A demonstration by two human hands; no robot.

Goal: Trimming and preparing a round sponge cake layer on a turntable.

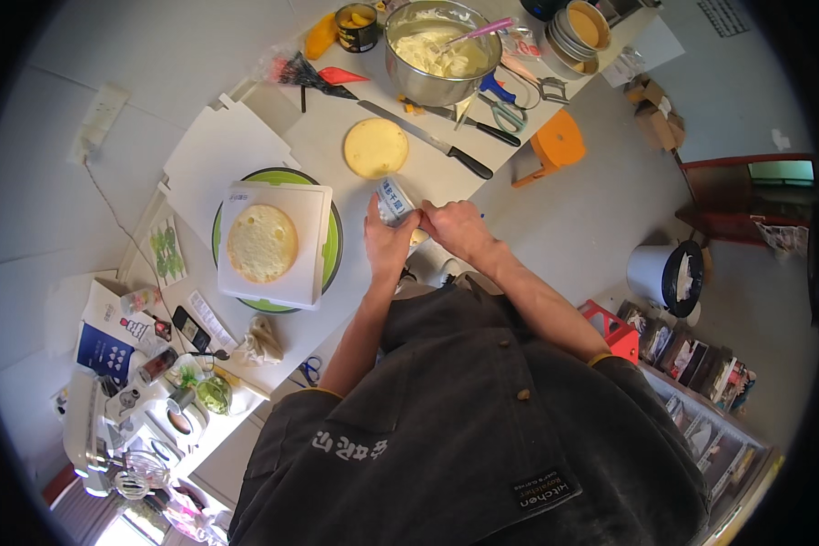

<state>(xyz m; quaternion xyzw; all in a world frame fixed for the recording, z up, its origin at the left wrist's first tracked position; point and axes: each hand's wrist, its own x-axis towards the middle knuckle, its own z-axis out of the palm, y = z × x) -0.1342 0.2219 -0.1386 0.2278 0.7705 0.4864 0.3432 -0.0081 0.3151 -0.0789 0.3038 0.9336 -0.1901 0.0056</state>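
Observation:
My left hand [388,235] is closed around a small printed packet [394,201] at the table's front edge. The fingertips of my right hand [456,225] pinch together at the packet's lower right corner. A round sponge cake layer [262,243] lies on a white square board [307,259], which rests on a green turntable [330,235] to the left. Just beyond the packet, another yellow cake layer [375,148] lies on the table. A long serrated knife [409,127] with a black handle lies beside that layer.
A steel bowl of cream [442,78] stands at the back, near an open can [357,29] and stacked cake tins [565,37]. Scissors [508,116] and a spatula [481,126] lie near the right edge. An orange stool [558,143] stands on the floor beyond it. A phone [191,327] and crumpled cloth [261,342] lie left.

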